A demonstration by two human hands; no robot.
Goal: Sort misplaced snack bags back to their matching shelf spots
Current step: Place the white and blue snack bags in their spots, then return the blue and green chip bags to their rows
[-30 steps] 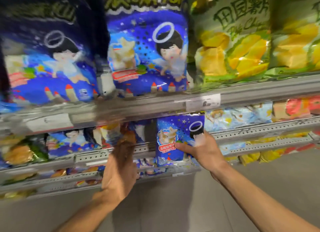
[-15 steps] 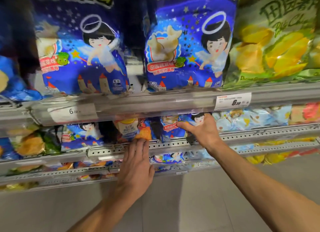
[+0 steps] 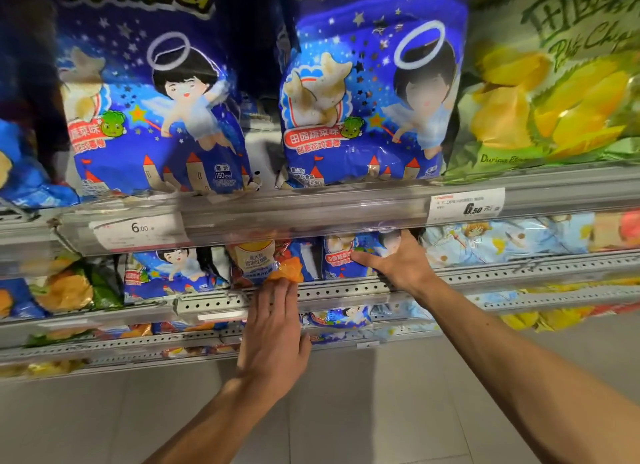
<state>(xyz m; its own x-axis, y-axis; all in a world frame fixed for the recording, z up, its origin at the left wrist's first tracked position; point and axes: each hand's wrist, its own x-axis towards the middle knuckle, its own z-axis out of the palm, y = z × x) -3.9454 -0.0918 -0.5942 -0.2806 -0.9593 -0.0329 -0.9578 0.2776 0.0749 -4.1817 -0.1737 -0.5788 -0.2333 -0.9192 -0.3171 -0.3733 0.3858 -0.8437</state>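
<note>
The right hand point(image 3: 398, 266) holds a small blue bag point(image 3: 343, 255) on the second shelf point(image 3: 339, 292), likely to stand it up, while the flat left hand point(image 3: 273, 332) touches an orange bag point(image 3: 258, 261) sitting among blue ones.

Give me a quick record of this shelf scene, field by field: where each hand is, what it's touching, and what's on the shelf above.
left hand: fingers straight, tips touching the orange bag on the middle shelf
right hand: thumb and fingers around a small blue bag on the same shelf
neighbours: another blue bag left of the orange bag; a pale blue bag right of the right hand
upper shelf: two large blue bags, a green durian bag at right
price tags: 6.00 tag, 6.50 tag
</note>
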